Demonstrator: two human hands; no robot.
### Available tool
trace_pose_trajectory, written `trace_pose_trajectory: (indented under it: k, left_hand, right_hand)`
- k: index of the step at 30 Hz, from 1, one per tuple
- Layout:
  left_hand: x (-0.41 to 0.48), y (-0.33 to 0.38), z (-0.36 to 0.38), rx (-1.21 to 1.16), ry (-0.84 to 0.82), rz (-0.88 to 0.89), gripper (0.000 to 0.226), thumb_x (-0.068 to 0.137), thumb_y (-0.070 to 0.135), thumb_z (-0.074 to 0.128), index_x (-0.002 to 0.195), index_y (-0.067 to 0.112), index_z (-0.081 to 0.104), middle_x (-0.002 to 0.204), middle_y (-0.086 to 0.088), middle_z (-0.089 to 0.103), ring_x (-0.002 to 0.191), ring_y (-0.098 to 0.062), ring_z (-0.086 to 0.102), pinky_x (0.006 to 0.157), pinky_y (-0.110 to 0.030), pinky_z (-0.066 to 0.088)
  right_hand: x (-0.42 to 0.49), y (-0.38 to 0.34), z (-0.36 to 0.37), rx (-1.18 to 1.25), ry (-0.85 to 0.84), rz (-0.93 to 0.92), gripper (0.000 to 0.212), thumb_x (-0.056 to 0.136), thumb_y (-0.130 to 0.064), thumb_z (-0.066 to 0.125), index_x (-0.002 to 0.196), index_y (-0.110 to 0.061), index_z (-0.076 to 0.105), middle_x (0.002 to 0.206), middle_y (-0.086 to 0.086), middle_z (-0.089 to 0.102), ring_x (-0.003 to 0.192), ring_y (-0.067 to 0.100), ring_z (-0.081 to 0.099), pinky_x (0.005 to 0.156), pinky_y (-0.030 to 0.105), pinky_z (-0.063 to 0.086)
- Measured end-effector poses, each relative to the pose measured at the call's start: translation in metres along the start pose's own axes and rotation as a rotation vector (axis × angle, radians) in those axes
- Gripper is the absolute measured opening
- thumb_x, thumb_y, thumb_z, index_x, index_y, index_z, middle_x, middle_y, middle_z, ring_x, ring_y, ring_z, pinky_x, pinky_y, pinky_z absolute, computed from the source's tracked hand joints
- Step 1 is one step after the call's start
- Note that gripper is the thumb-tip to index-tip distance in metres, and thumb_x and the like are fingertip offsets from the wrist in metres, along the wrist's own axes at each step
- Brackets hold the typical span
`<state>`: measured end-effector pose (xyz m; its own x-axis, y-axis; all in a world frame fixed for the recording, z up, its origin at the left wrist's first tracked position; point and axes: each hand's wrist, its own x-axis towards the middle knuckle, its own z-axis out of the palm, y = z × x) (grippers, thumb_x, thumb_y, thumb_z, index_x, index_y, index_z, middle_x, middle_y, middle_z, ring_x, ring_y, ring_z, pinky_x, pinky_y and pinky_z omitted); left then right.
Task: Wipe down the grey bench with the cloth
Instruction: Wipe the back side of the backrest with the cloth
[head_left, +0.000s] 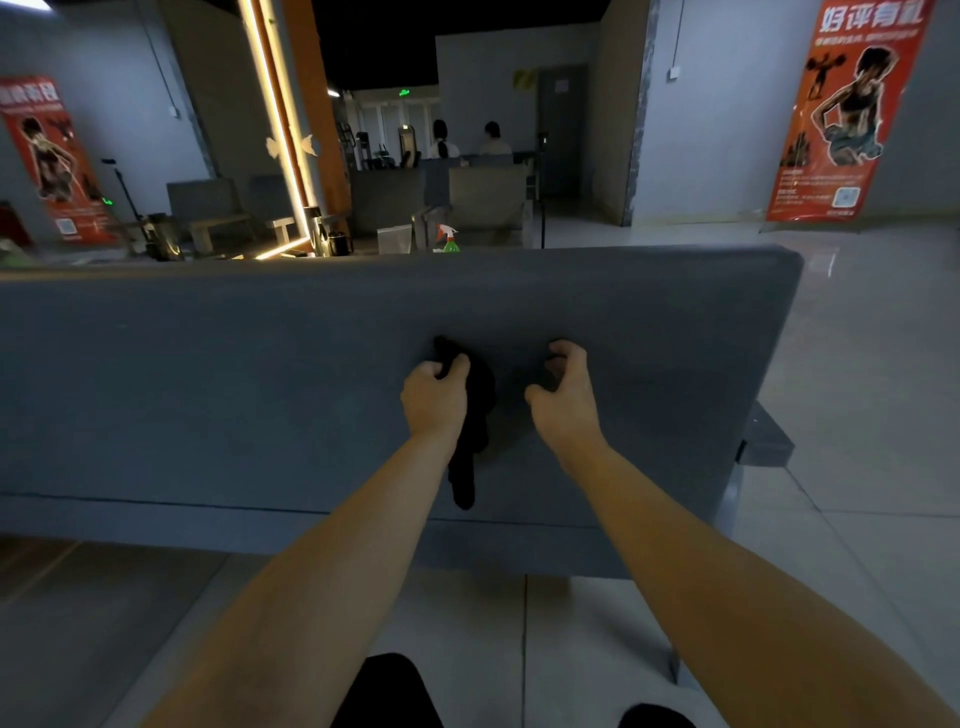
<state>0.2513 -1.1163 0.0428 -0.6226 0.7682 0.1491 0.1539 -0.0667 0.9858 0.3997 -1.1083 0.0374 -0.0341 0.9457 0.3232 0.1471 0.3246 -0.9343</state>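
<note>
Two hands at grey bench (208, 389) — left hand (434, 400) grips cloth (475, 415), right hand (563, 395) curled, empty.

Both my forearms reach out over the grey bench (208, 374), hands up at its backrest. My left hand (434, 400) grips a black cloth (475, 415); my fingers (460, 364) are curled round its top and the rest hangs down the backrest. My right hand (563, 392) is just beside it with curled fingers, holding nothing. Contact with the backrest is unclear. A green spray bottle (449, 241) shows above the bench's top edge. An orange banner (852, 114) stands at far right.
</note>
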Motion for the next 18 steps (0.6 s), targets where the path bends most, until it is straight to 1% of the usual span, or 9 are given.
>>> trace_pose_trajectory:
  k: [1, 3, 5, 6, 8, 12, 15, 17, 18]
  left_hand:
    - [-0.006, 0.003, 0.000, -0.036, -0.053, -0.029, 0.037, 0.093, 0.049, 0.066, 0.110, 0.015, 0.067, 0.110, 0.000, 0.068, 0.097, -0.017, 0.065, 0.088, -0.036, 0.057]
    - [-0.015, 0.013, 0.002, -0.106, -0.168, -0.101, 0.039, 0.092, 0.051, 0.068, 0.112, 0.018, 0.067, 0.114, -0.001, 0.068, 0.101, -0.019, 0.066, 0.094, -0.042, 0.057]
    - [-0.023, 0.025, 0.004, -0.144, -0.264, -0.181, 0.040, 0.092, 0.052, 0.068, 0.113, 0.018, 0.069, 0.108, -0.001, 0.069, 0.097, -0.019, 0.066, 0.089, -0.038, 0.057]
    - [-0.027, 0.029, 0.005, -0.147, -0.308, -0.209, 0.037, 0.093, 0.052, 0.066, 0.109, 0.019, 0.069, 0.103, 0.001, 0.068, 0.093, -0.017, 0.065, 0.085, -0.035, 0.056]
    - [-0.032, 0.031, 0.003, -0.138, -0.392, -0.231, 0.034, 0.095, 0.052, 0.063, 0.108, 0.022, 0.068, 0.103, 0.002, 0.067, 0.095, -0.015, 0.065, 0.082, -0.030, 0.054]
    - [-0.035, 0.016, -0.012, -0.075, -0.453, -0.089, 0.023, 0.096, 0.049, 0.064, 0.099, 0.027, 0.067, 0.114, 0.001, 0.070, 0.101, -0.010, 0.066, 0.094, -0.028, 0.054]
    - [-0.040, 0.004, -0.022, -0.031, -0.514, 0.055, 0.050, 0.093, 0.048, 0.069, 0.135, 0.029, 0.049, 0.131, 0.007, 0.055, 0.113, -0.005, 0.058, 0.097, -0.027, 0.051]
    - [-0.043, -0.007, -0.025, -0.024, -0.610, 0.146, 0.064, 0.088, 0.052, 0.072, 0.140, 0.044, 0.037, 0.142, 0.010, 0.043, 0.126, -0.003, 0.048, 0.101, -0.026, 0.047]
    - [-0.044, -0.012, -0.025, 0.039, -0.665, 0.200, 0.066, 0.085, 0.056, 0.073, 0.140, 0.048, 0.037, 0.146, 0.012, 0.039, 0.130, -0.003, 0.044, 0.104, -0.026, 0.045]
  right_hand:
    - [-0.008, 0.002, -0.002, -0.036, -0.046, -0.037, 0.059, 0.090, 0.000, 0.061, 0.139, -0.026, 0.040, 0.129, -0.004, 0.050, 0.122, 0.014, 0.049, 0.090, 0.020, 0.044]
    - [-0.020, 0.004, -0.007, -0.017, -0.225, -0.089, 0.064, 0.089, 0.001, 0.064, 0.140, -0.030, 0.039, 0.128, -0.010, 0.051, 0.122, 0.009, 0.051, 0.083, 0.006, 0.043]
    - [-0.028, 0.006, -0.010, 0.022, -0.414, -0.107, 0.073, 0.087, -0.003, 0.072, 0.141, -0.038, 0.036, 0.132, -0.013, 0.050, 0.122, 0.004, 0.052, 0.089, 0.009, 0.047]
    - [-0.029, 0.008, -0.008, -0.013, -0.426, -0.141, 0.077, 0.086, -0.008, 0.075, 0.143, -0.041, 0.035, 0.137, -0.010, 0.049, 0.125, 0.005, 0.051, 0.096, 0.016, 0.048]
    - [-0.031, 0.009, -0.003, -0.147, -0.311, -0.219, 0.075, 0.087, -0.015, 0.076, 0.145, -0.041, 0.037, 0.141, -0.004, 0.050, 0.127, 0.011, 0.051, 0.103, 0.030, 0.047]
    - [-0.033, 0.006, -0.006, -0.275, -0.146, -0.237, 0.042, 0.098, -0.013, 0.064, 0.139, -0.022, 0.057, 0.124, -0.006, 0.066, 0.110, 0.009, 0.061, 0.096, 0.026, 0.051]
    - [-0.031, 0.008, -0.011, -0.235, -0.027, -0.117, 0.026, 0.100, -0.014, 0.060, 0.124, -0.018, 0.066, 0.111, -0.002, 0.071, 0.098, 0.010, 0.065, 0.078, 0.020, 0.054]
    - [-0.029, 0.008, -0.009, -0.146, 0.053, -0.001, 0.019, 0.101, -0.028, 0.060, 0.107, -0.013, 0.069, 0.097, 0.002, 0.072, 0.089, 0.019, 0.068, 0.066, 0.023, 0.052]
    - [-0.029, 0.007, -0.006, -0.090, 0.087, 0.042, 0.029, 0.101, -0.036, 0.060, 0.098, -0.009, 0.069, 0.090, 0.006, 0.072, 0.084, 0.023, 0.069, 0.062, 0.027, 0.053]
